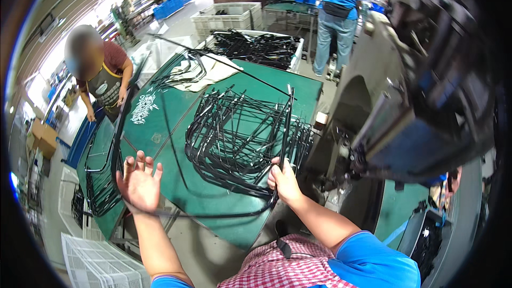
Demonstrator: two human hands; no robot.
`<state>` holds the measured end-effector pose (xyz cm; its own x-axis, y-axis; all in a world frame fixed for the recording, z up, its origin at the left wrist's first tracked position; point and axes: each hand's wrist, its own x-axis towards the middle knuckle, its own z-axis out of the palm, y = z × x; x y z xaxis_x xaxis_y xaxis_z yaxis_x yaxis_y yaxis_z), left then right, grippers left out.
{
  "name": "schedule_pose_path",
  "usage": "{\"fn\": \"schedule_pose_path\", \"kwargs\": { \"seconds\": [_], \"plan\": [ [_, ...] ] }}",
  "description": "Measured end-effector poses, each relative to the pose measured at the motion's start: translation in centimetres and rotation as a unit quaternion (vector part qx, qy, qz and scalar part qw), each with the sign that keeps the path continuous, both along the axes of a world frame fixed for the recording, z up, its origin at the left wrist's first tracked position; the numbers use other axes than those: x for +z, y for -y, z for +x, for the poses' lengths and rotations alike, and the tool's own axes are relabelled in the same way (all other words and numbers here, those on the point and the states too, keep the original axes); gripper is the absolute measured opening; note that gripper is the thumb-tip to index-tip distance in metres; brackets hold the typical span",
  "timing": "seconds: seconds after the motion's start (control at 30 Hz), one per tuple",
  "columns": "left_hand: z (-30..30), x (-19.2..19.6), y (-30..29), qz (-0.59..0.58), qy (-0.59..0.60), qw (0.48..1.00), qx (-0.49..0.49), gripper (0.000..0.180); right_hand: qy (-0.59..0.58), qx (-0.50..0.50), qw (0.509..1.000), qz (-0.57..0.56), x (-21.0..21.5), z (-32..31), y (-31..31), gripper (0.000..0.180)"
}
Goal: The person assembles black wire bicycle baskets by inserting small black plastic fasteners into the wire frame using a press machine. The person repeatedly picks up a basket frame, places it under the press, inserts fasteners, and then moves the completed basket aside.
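Observation:
My right hand (284,180) grips a long black bent rubber strip (287,122) at the near edge of the green table (165,128). The strip rises from my fist toward the far side and also curves left across my left wrist. My left hand (140,182) is raised over the table's near left edge, palm up, fingers spread, holding nothing. Just beyond my right hand lies a big pile of the same black bent strips (234,138).
A person in a dark apron (104,80) stands at the table's left with more strips. White small parts (143,108) and a cloth (208,72) lie farther back. A crate of strips (256,48), a person in blue (336,16), a grey machine (426,101) at right, white baskets (101,264) below left.

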<state>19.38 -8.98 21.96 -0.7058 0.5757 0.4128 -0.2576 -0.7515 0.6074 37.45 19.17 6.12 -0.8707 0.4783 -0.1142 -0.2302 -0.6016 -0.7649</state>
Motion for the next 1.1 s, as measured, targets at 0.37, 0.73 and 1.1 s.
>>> {"fn": "schedule_pose_path", "kwargs": {
  "seconds": [0.37,0.73,1.1],
  "plan": [
    [16.6,0.2,2.3,-0.116,0.108,0.892,-0.423,0.083,0.288,-0.045,0.856,0.427,-7.1,21.7,8.1,0.026],
    [25.5,-6.4,-9.3,-0.35,0.134,0.779,-0.503,0.076,0.577,-0.206,0.608,0.505,-0.5,16.8,-17.9,0.045],
    [26.6,-7.0,-16.3,-0.345,0.065,0.831,-0.43,0.077,0.417,-0.199,0.765,0.448,-4.6,17.5,-21.9,0.041]
  ]
}}
